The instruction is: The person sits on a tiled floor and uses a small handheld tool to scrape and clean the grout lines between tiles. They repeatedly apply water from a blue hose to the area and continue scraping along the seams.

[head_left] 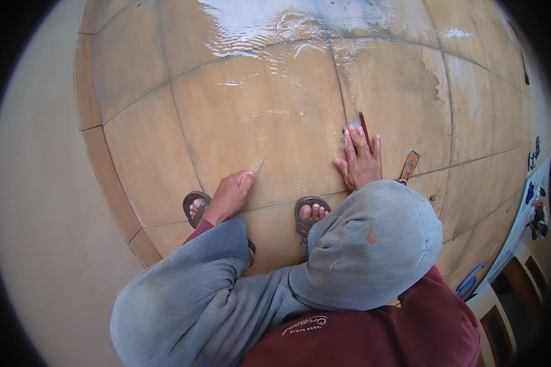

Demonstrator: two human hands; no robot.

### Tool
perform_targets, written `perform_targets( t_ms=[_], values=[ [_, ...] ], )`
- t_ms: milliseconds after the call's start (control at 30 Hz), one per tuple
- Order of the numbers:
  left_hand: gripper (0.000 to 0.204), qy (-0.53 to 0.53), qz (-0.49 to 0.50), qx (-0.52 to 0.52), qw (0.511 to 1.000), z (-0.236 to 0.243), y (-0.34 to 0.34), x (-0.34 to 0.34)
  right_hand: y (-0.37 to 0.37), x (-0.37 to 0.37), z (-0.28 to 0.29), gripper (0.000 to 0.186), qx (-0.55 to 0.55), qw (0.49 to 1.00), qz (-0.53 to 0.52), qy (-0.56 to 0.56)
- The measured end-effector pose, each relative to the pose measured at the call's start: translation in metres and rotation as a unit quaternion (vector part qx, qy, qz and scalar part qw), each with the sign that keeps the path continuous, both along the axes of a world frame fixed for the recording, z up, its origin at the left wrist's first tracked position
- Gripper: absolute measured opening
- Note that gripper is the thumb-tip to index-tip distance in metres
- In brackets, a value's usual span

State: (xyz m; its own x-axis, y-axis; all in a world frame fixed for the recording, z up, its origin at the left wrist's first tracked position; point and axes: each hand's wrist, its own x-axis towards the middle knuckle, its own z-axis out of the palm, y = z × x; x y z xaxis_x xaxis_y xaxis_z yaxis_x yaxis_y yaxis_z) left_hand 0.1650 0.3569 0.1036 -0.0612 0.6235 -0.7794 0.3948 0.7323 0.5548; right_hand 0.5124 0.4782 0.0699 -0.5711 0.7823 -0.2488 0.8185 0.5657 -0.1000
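Observation:
My left hand (pixel 229 192) is closed near my left sandal (pixel 196 205). A thin, pale, pointed thing (pixel 259 166) juts from its fingers over the tiled floor (pixel 257 110); its kind is unclear. My right hand (pixel 362 160) lies palm down on the wet tiles, fingers stretched and apart. Alongside its fingers runs a slim dark red stick (pixel 365 129). Whether the fingers grip the stick cannot be made out. A small whitish patch (pixel 354 123) shows at the fingertips, partly hidden. A flat tool with a worn orange-brown end (pixel 410 164) rests right of that hand.
Water (pixel 300 24) pools across the far tiles. On the left, a plain wall (pixel 43 183) meets a tile skirting (pixel 107 165). My right sandal (pixel 309 211) stands between my hands. Far right are a blue hose-like loop (pixel 469 281) and several small things on a pale surface (pixel 526 202).

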Motion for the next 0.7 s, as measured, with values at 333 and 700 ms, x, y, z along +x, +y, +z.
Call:
perform_targets(
  t_ms=[333,700],
  values=[
    [0.049,-0.004,-0.046,0.021,0.999,-0.01,0.019,0.017,0.06,-0.017,0.014,0.071,0.091,0.996,-0.013,-0.004],
    [0.048,-0.016,-0.034,0.014,0.999,-0.016,0.014,0.014,0.049,-0.013,0.013,0.062,0.065,0.997,0.001,0.037]
  ],
)
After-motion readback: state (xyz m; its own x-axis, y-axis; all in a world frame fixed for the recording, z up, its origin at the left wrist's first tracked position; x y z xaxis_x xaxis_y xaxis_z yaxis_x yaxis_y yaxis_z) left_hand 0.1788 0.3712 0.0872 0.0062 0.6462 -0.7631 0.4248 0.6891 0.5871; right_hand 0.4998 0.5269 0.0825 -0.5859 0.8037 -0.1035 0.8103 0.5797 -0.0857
